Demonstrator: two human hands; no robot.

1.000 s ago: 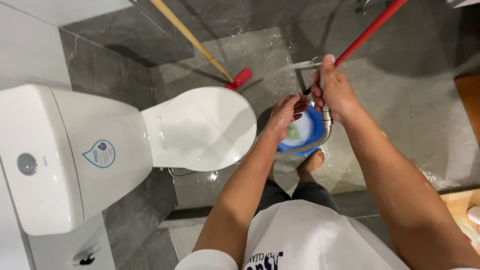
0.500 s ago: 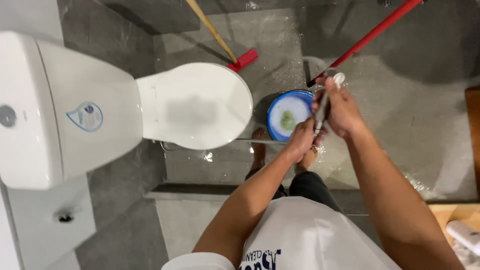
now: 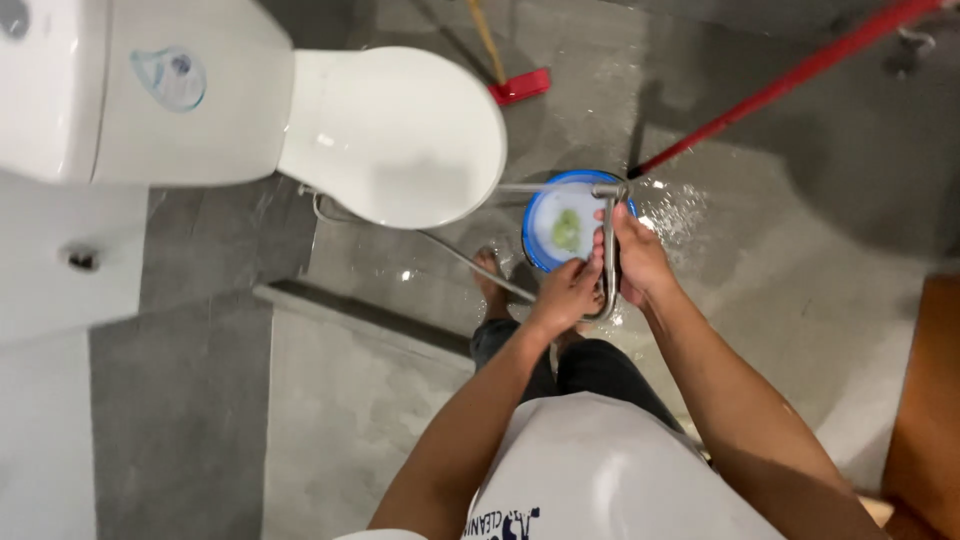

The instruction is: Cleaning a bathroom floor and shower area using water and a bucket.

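Both hands, the left hand (image 3: pixel 565 295) and right hand (image 3: pixel 635 260), have dropped lower, fingers closed on the metal sprayer (image 3: pixel 608 235). It now sits over the blue bucket (image 3: pixel 545 215) beside the toilet (image 3: pixel 400 130).

Both hands grip a shiny metal spray handle (image 3: pixel 608 250) over a blue plastic bucket (image 3: pixel 560 225); glossy white ceramic toilet (image 3: pixel 390 130), wet matt grey floor tiles (image 3: pixel 800 200)
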